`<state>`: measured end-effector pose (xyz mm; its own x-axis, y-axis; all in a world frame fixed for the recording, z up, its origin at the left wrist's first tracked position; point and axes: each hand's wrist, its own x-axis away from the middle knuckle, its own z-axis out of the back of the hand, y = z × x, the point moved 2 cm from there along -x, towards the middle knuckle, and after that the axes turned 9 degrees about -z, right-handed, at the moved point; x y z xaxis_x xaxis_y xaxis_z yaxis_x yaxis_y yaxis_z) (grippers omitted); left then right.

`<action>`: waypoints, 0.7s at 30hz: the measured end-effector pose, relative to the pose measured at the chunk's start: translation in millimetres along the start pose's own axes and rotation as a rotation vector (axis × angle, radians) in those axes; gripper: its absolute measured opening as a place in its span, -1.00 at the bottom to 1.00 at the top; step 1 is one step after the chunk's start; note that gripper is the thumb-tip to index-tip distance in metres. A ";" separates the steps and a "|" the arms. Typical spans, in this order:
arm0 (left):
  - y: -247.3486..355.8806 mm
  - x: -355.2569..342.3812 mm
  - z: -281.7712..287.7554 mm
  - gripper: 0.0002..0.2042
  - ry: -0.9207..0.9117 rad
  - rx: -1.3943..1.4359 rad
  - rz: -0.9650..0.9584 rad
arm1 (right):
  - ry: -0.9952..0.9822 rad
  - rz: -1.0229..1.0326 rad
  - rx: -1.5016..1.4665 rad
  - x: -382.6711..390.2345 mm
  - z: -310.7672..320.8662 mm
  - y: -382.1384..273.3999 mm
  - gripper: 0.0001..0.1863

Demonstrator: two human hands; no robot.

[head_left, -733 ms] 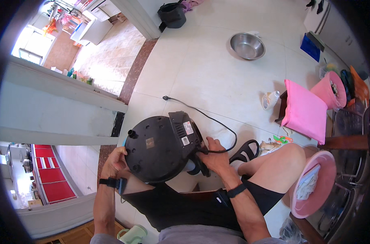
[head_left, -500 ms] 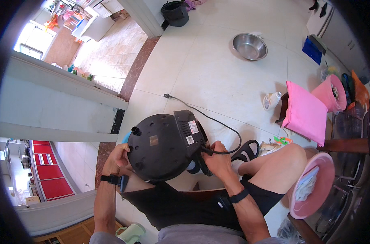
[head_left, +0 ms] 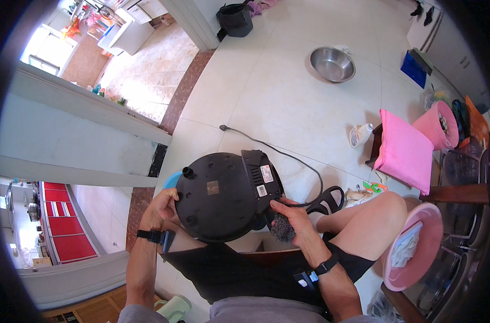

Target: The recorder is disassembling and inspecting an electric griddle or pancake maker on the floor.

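Observation:
A round black electric griddle [head_left: 218, 210] rests over my lap with its underside up, showing stubby feet, pale labels and a vented block on its right. My left hand [head_left: 164, 203] is closed on its left rim, thumb on top. Below the vented block, my right hand [head_left: 294, 214] grips a grey steel wool scourer [head_left: 282, 229], with its thumb against the griddle's edge. A black power cord [head_left: 296, 155] runs from the griddle across the floor to its plug. Part of a light blue basin [head_left: 172, 181] shows behind the griddle.
Farther off on the floor stand a steel bowl [head_left: 332, 64] and a white bottle [head_left: 359, 135]. A pink-cushioned stool [head_left: 404, 153] is to the right, near a pink bin [head_left: 429, 127]. By my knee sits a pink basin [head_left: 429, 253] with cloth. A wall edge [head_left: 83, 129] borders the left.
The griddle has shifted slightly right along with my left hand. My right hand has turned, so the steel wool now shows in it. The cord has moved away from its fingers.

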<state>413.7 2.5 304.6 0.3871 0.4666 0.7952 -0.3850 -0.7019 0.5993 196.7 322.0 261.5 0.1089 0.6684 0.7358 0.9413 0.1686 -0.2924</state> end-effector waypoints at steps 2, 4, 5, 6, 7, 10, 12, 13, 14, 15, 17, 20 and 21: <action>-9.5 -10.6 33.2 -0.82 -0.081 0.045 0.107 | -0.026 -0.055 -0.065 -10.6 -5.9 7.4 -0.65; -12.1 -7.2 16.1 -0.81 -0.043 0.032 0.103 | -0.019 -0.174 -0.147 -14.4 -9.2 13.9 -0.71; -13.3 -6.8 9.7 -0.80 0.004 0.025 0.096 | -0.012 -0.166 -0.152 -16.4 -9.0 15.3 -0.71; -15.6 -6.7 17.2 -0.80 0.011 0.020 0.092 | -0.047 -0.175 -0.165 -19.2 -13.7 19.1 -0.72; -19.1 -9.7 25.9 -0.76 0.007 0.013 0.076 | -0.081 -0.186 -0.177 -18.5 -20.7 20.2 -0.73; -16.1 -3.7 4.3 -0.68 -0.021 -0.002 0.060 | -0.050 -0.240 -0.177 -8.0 -22.1 14.3 -0.75; -14.6 -3.4 -9.9 -0.63 -0.037 -0.011 0.051 | -0.020 -0.238 -0.150 -8.6 -16.6 15.5 -0.74; -16.4 -5.5 -9.6 -0.58 -0.053 -0.030 0.008 | -0.004 -0.219 -0.102 -14.6 -11.6 20.8 -0.73; -18.6 -8.8 -9.0 -0.54 -0.071 -0.049 -0.034 | 0.012 -0.200 -0.055 -19.1 -6.6 24.5 -0.72; -21.5 -14.5 1.8 -0.54 -0.071 -0.055 -0.034 | 0.010 -0.198 -0.060 -22.5 -4.2 27.9 -0.72; -22.2 -25.3 25.2 -0.50 -0.073 -0.056 -0.035 | -0.011 -0.250 -0.044 -25.2 -2.5 33.6 -0.60; -19.1 -29.0 8.5 -0.47 -0.117 -0.053 -0.036 | -0.048 -0.141 0.044 -13.8 -5.7 25.5 -0.57; -17.5 -27.9 0.8 -0.47 -0.125 -0.059 -0.034 | -0.042 -0.135 0.039 -14.7 -3.2 26.8 -0.57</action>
<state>410.4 1.4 271.8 0.5012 0.4162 0.7587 -0.4169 -0.6522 0.6331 221.4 314.4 244.8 -0.0324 0.6675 0.7439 0.9335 0.2862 -0.2162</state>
